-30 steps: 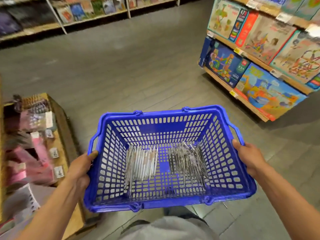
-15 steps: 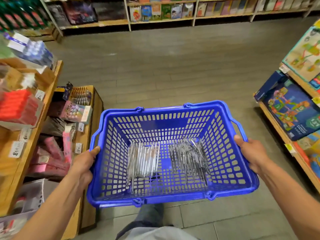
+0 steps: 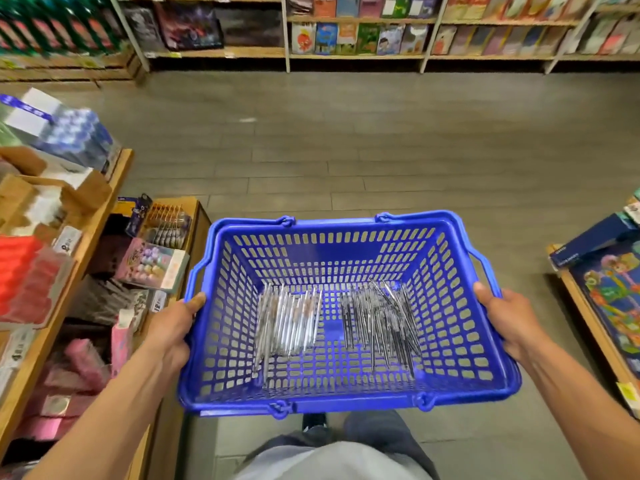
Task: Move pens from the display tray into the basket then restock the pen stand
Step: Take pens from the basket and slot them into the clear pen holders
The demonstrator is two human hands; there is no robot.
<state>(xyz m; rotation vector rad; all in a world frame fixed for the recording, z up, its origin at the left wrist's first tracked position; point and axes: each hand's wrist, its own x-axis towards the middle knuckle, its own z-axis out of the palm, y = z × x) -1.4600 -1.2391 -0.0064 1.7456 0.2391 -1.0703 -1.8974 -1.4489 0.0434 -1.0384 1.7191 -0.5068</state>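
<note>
A blue perforated plastic shopping basket [image 3: 450, 348] sits in the lower centre of the frame, carried above a grey tiled floor [image 3: 346, 150], with the left hand [image 3: 171, 327] grasping its left rim and the right hand [image 3: 509, 318] grasping its right rim. On the basket's floor lie two bunches: pale silvery pens [image 3: 289, 318] left of centre and darker thin pens [image 3: 379, 317] to their right, apart. A wooden display shelf of pink and red stationery [image 3: 69, 289] fills the left edge.

Blue perforated plastic basket [image 3: 460, 344], held level above the floor with both carry handles folded down on the rim, contains two groups of pens lying flat on its bottom: pale silvery pens [image 3: 287, 320] at left, darker pens [image 3: 381, 323] at right, slightly fanned.
</note>
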